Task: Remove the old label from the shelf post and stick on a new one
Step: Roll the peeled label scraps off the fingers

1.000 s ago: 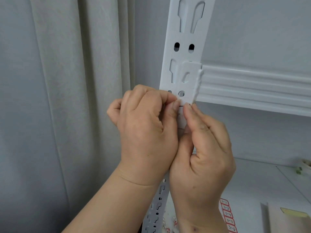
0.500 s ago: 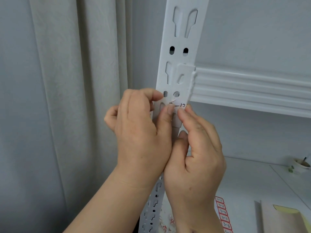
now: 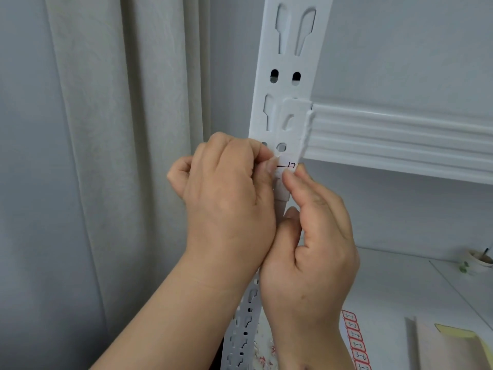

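Note:
A white slotted shelf post (image 3: 289, 62) rises through the middle of the view. A small white label (image 3: 288, 165) with black handwriting sits on the post just under a round hole. My left hand (image 3: 226, 198) has its fingers curled, and its thumb and forefinger pinch the label's left edge. My right hand (image 3: 312, 241) is to the right and below, its forefinger tip pressing on the label's lower right part. Both hands hide the post behind them.
A white ribbed shelf beam (image 3: 400, 140) runs right from the post. A pale curtain (image 3: 106, 156) hangs at the left. On the lower shelf lie a sheet of red-bordered labels (image 3: 356, 343), a beige folder (image 3: 448, 345) and a small cup (image 3: 480, 261).
Both hands slid a little down the post. The label's handwriting, hidden a second ago, now shows above my fingertips.

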Tool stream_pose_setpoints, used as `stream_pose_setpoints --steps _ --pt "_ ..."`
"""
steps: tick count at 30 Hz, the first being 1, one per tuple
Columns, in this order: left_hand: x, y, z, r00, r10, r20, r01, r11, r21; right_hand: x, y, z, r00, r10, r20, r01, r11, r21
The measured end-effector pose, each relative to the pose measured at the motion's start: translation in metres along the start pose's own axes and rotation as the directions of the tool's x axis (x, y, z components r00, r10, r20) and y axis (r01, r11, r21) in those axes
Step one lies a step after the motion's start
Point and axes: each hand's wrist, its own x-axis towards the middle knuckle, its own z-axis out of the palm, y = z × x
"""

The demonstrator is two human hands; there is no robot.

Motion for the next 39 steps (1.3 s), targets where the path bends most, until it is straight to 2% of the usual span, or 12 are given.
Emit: stream_pose_setpoints --steps 4,8,13,20,30,39 --pt "0.002 -0.001 0.000 0.998 0.057 0.000 -0.056 0.996 0.065 -0.001 0.000 0.001 1.000 0.006 -0.002 -0.006 1.000 -0.005" --pt "-0.003 -0.002 0.001 0.996 0.083 -0.015 -0.083 0.996 0.037 -0.001 -0.001 -0.001 1.000 -0.005 0.013 0.005 1.000 -0.007" --pt "-0.012 -0.004 0.001 0.999 -0.046 -0.027 0.043 0.992 -0.118 -0.001 -0.002 -0.003 1.000 0.000 0.031 0.000 1.000 -0.001" --pt "-0.002 0.000 0.001 0.997 0.062 -0.039 -0.064 0.997 -0.039 -0.001 -0.003 -0.004 0.999 0.025 0.040 -0.025 1.000 -0.002" --pt "0.000 0.000 0.002 0.995 0.099 -0.021 -0.098 0.994 0.039 -0.001 -0.004 -0.006 0.998 0.032 0.063 -0.032 0.999 0.001" --pt "-0.007 -0.005 0.001 0.998 0.062 -0.027 -0.063 0.998 -0.015 0.000 -0.004 -0.004 0.992 -0.011 0.128 0.007 1.000 0.030"
